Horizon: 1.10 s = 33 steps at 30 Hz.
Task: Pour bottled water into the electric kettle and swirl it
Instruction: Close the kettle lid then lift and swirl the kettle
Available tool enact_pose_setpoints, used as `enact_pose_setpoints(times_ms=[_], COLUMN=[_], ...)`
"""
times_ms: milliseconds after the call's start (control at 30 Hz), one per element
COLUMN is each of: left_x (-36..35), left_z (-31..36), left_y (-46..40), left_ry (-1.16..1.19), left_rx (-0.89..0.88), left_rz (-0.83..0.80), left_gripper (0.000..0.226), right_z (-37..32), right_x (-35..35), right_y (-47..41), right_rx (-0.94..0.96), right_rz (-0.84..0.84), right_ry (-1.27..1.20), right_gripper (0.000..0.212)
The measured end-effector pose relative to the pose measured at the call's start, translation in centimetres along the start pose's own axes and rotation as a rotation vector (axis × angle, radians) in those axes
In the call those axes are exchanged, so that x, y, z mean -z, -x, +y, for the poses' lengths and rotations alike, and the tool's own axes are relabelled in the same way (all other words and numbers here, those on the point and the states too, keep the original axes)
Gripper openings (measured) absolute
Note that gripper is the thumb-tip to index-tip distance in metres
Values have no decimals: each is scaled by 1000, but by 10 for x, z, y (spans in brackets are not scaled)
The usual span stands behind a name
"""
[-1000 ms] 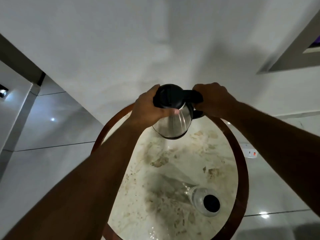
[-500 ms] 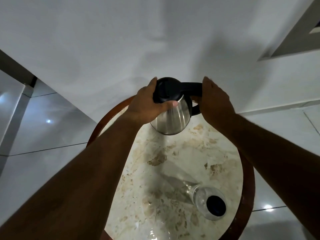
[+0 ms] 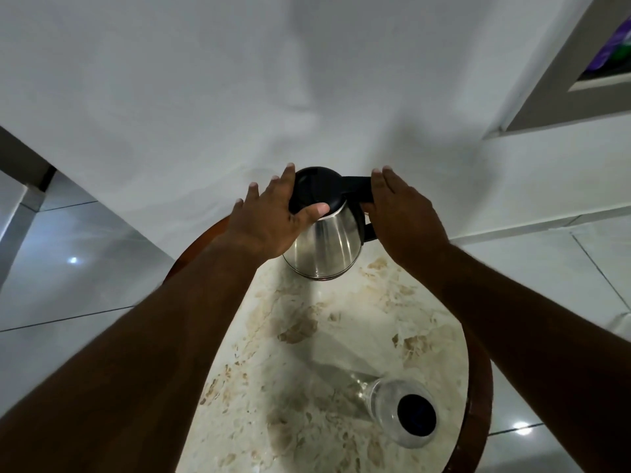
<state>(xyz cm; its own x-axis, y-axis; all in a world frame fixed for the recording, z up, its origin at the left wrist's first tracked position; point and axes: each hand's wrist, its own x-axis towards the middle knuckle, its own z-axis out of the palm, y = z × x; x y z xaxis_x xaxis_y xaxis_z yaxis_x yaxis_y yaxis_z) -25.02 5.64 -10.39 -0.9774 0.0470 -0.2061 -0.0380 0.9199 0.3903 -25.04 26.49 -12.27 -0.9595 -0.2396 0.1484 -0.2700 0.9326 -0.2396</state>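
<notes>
1. A stainless-steel electric kettle (image 3: pixel 324 247) stands upright at the far edge of a round marble-topped table (image 3: pixel 341 336), its black lid (image 3: pixel 316 191) closed and its black handle (image 3: pixel 358 192) projecting to the kettle's right.
2. The left hand (image 3: pixel 269 220) lies against the kettle's left side with fingers spread and straight; only the thumb (image 3: pixel 316 210) presses the rim just under the lid, so nothing is gripped.
3. The right hand (image 3: pixel 399 213) hovers flat and open at the handle, its fingertips (image 3: pixel 377 174) at the handle's top; whether they touch cannot be told.
4. The right hand looks better placed to take the handle for swirling.
5. A clear plastic water bottle (image 3: pixel 403 411) with a dark cap stands well nearer the wearer than the kettle, toward its right.
</notes>
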Motion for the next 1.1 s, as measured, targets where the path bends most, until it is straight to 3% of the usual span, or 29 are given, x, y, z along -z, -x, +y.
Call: enact_pose_setpoints(times_ms=[1100], left_x=[-7], left_z=[0], left_y=[-1], left_ry=[130], left_rx=[-26], left_rz=[51], left_gripper=[93], right_z=[-7], right_x=[-11], right_y=[-3], right_rx=[-101], right_rz=[39], right_ry=[-124], right_gripper=[58])
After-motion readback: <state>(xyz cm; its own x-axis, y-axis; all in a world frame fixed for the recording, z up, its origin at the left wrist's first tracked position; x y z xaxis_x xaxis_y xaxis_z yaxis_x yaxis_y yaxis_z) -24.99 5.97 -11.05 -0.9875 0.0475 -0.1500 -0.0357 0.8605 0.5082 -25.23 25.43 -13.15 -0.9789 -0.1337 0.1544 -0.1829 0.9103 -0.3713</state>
